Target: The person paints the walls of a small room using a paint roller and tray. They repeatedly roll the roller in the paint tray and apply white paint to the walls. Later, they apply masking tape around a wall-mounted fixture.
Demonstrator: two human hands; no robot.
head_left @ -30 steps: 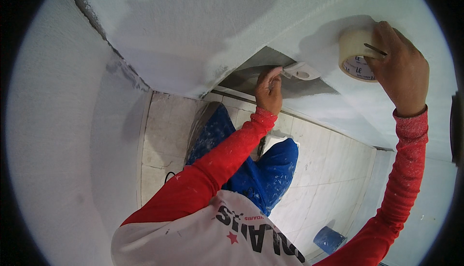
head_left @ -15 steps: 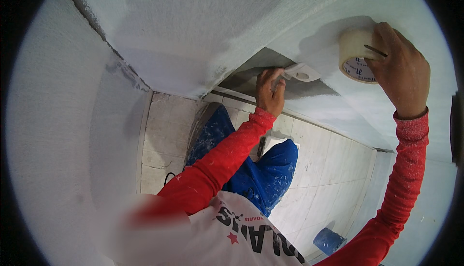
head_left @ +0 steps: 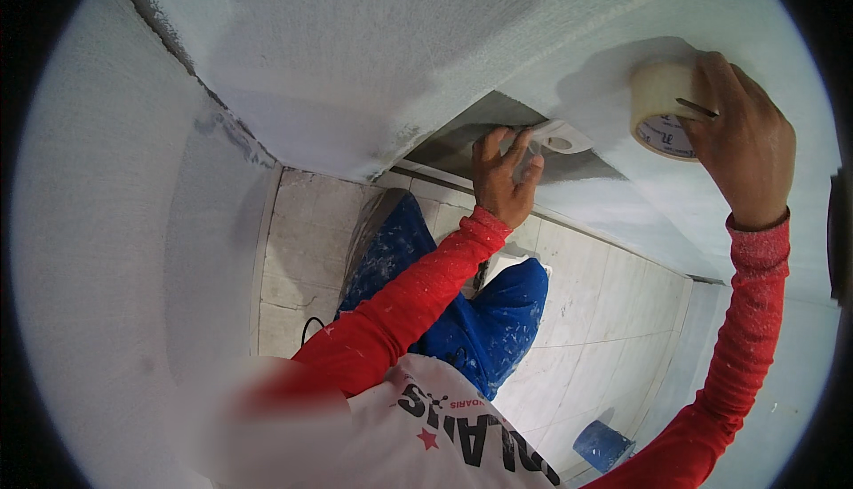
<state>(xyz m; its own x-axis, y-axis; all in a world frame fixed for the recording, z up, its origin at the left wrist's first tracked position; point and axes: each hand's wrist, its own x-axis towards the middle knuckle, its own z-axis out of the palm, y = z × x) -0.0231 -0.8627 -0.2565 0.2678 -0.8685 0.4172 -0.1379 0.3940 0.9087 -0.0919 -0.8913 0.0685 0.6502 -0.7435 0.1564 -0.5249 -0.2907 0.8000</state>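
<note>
Cream-coloured and round, the roll of masking tape (head_left: 662,120) sits against the white textured wall (head_left: 355,54), gripped in the right hand (head_left: 742,147), whose fingers curl over its far side. The left hand (head_left: 502,178), fingers spread flat, presses the pulled-out white tape end (head_left: 560,138) at the edge of a grey recess (head_left: 480,138), well left of the roll.

1. Head-worn fisheye, left of a side-by-side pair, close behind raised hands.
2. Faces white wall (head_left: 373,54), tiled floor (head_left: 613,311) below.
3. Single view; straight edges bend near rim.
</note>
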